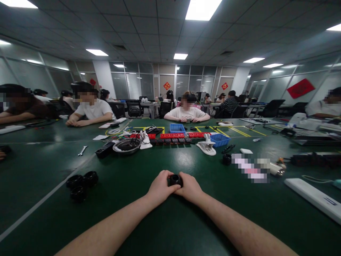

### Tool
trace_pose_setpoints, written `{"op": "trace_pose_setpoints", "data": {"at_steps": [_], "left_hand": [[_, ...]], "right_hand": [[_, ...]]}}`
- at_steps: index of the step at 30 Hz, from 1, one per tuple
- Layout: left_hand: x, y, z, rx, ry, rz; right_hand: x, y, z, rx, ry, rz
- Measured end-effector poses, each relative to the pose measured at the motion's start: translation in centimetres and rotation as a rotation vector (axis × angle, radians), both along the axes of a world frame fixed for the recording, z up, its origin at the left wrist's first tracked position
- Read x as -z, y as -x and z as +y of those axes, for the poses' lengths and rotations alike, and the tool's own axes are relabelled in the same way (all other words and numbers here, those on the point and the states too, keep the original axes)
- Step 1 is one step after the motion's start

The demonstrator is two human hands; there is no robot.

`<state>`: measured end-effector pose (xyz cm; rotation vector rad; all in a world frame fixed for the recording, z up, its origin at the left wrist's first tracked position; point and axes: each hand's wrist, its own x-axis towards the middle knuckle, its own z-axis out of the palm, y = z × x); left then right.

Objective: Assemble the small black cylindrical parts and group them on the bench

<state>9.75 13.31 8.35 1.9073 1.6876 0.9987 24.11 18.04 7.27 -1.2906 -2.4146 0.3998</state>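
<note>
Both hands — left hand [160,186] and right hand [191,187] — pinch closed around one small black ring [176,180] above the worktop [186,220] — uneven pressure could pop it loose.

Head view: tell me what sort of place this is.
Probably an open-plan assembly workroom. Both hands grip a small black part on a green-matted table; red parts, blue bins and seated people surround it.

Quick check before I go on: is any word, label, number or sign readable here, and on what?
None can be read.
Red wall hangings: characters too blurred.
White bar: dark mark too small.
Pixelated patch: illegible.
Black round part between left hand and right hand: no marking visible.
</note>
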Motion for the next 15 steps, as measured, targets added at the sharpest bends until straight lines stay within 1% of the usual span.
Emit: {"op": "trace_pose_setpoints", "data": {"at_steps": [2,3,4,6,8,11,13,15], "left_hand": [[-0.1,0.0,0.0,-0.018,-0.018,0.013],[-0.1,0.1,0.0,-0.004,-0.016,0.013],[-0.2,0.3,0.1,0.025,-0.008,0.009],[-0.2,0.6,0.3,0.105,0.024,-0.006],[-0.2,1.0,0.5,0.193,0.067,-0.031],[-0.3,1.4,0.7,0.294,0.116,-0.086],[-0.4,1.5,0.7,0.336,0.136,-0.115],[-0.6,1.6,0.6,0.353,0.148,-0.129]], "right_hand": [[-0.2,0.2,-0.3,0.026,-0.046,-0.033],[-0.3,0.1,-0.4,0.009,-0.045,-0.029],[-0.4,0.0,-0.3,-0.027,-0.030,-0.010],[-0.6,-0.5,0.1,-0.151,0.036,0.059],[-0.9,-1.1,0.7,-0.309,0.151,0.134],[-1.3,-1.9,1.5,-0.496,0.419,0.220],[-1.4,-2.3,1.8,-0.547,0.568,0.261],[-1.4,-2.4,2.0,-0.552,0.630,0.280]]}}
